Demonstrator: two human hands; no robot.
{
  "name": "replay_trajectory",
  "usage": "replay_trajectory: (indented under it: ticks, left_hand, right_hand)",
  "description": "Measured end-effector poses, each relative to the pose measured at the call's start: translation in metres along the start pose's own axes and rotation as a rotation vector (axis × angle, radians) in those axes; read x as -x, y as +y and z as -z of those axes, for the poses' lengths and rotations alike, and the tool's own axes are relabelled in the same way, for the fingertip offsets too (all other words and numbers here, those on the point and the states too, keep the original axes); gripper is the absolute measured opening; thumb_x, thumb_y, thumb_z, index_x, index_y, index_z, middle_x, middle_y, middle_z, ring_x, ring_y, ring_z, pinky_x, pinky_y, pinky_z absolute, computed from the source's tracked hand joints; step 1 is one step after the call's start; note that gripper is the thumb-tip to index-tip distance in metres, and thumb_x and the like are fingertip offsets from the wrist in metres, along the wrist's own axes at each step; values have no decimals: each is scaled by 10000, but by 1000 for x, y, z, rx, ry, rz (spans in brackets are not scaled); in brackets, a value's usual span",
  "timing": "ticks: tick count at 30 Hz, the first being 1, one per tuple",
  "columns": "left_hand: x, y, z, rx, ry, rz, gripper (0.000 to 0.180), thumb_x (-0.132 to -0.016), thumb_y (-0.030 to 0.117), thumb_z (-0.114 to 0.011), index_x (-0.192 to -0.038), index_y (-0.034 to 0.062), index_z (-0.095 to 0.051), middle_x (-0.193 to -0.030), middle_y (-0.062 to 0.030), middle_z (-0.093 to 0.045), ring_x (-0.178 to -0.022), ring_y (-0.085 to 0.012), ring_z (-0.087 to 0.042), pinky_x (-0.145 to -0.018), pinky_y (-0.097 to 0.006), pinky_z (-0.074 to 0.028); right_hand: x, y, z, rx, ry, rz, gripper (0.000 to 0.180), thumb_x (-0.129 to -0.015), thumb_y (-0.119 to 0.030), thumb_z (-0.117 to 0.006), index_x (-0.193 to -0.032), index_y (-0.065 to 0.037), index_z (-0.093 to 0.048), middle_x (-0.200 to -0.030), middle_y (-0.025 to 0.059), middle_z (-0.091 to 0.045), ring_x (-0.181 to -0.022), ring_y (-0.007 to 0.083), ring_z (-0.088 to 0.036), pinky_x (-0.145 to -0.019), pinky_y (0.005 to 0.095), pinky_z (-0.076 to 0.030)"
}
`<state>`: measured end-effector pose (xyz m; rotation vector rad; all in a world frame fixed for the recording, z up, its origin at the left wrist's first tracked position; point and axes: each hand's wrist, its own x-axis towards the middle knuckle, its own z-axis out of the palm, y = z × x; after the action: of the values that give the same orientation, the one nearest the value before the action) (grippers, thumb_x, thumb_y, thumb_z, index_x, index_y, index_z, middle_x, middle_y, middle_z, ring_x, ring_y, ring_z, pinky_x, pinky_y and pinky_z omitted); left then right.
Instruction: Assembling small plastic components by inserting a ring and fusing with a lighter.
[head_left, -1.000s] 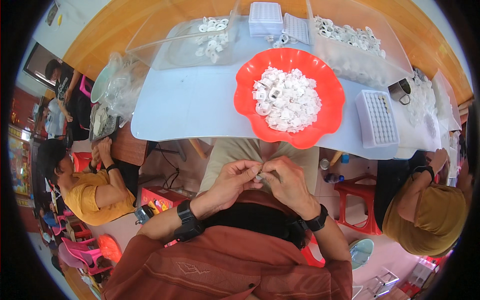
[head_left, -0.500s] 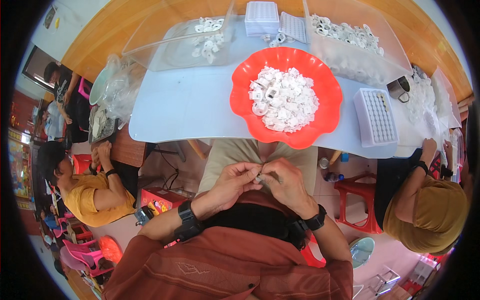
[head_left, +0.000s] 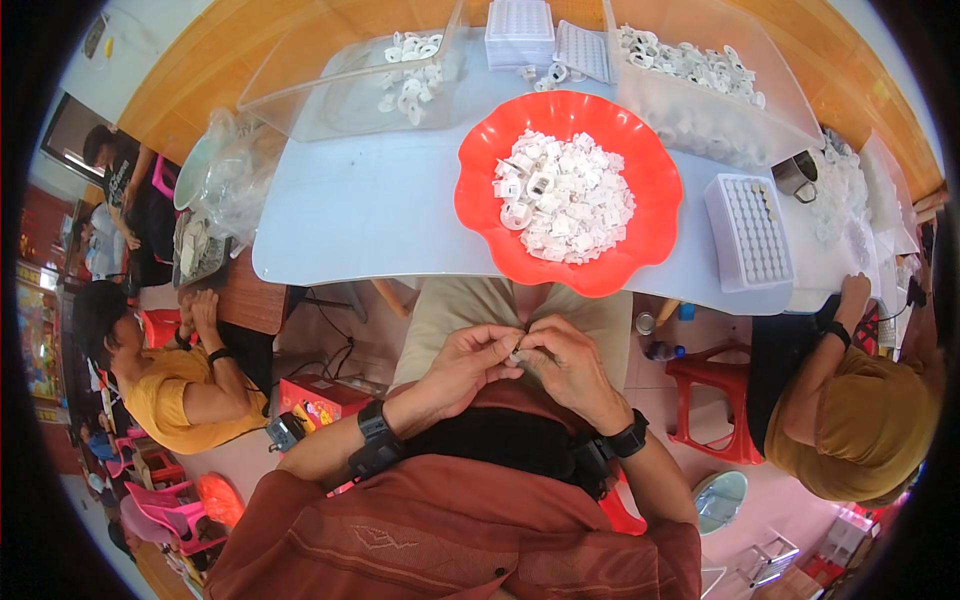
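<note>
A small pale part (head_left: 516, 356) is sitting between the fingertips, above the lap (head_left: 435, 325); its details are too small to tell. The left hand (head_left: 462, 368) is pinching it between thumb and forefinger, and the right hand (head_left: 572, 365) is gripping it from the opposite side. Over the last second the grip is changing very little: both hands are keeping the part in the same place, so handling of this piece is apparently continuing. Ahead of the fingers and slightly right, a red bowl (head_left: 478, 215) is holding white plastic pieces (head_left: 588, 205); farther right, a white tray (head_left: 737, 272) is standing on the pale blue table (head_left: 350, 200). Compared with the earlier frame, bowl and tray are appearing slightly farther left, probably following a small viewpoint shift. Well right of the fingers, a co-worker's hand (head_left: 856, 289) is appearing higher and farther left.
</note>
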<state>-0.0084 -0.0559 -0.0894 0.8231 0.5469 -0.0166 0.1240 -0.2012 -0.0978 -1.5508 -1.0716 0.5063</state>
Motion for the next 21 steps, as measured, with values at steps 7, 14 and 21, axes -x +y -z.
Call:
replay_trajectory:
  ticks: [7,14,21]
  left_hand:
    - [-4,-5,5,10,-4,-1,253,-1018,186,-606,-1191,5,-641,-1011,-21,-639,-884,-89,-611,-835,-286,-588]
    - [-7,-8,8,16,6,8,247,-1012,179,-614,-1188,7,-641,-1005,-19,-641,-874,-89,-610,-827,-286,-591]
    - [-9,-13,13,46,30,44,248,-1010,176,-615,-1187,4,-639,-993,-20,-643,-845,-88,-613,-815,-289,-596]
  right_hand:
    - [-1,3,-4,14,53,76,78,-855,5,-687,-929,-17,-680,-935,120,-673,-871,302,-651,-766,385,-525]
    - [0,4,-3,121,62,167,136,-830,51,-660,-938,-25,-692,-925,100,-699,-869,305,-661,-803,390,-543]
    - [-3,1,1,275,-29,294,280,-781,91,-608,-1026,-38,-652,-966,107,-692,-901,320,-654,-885,421,-552]
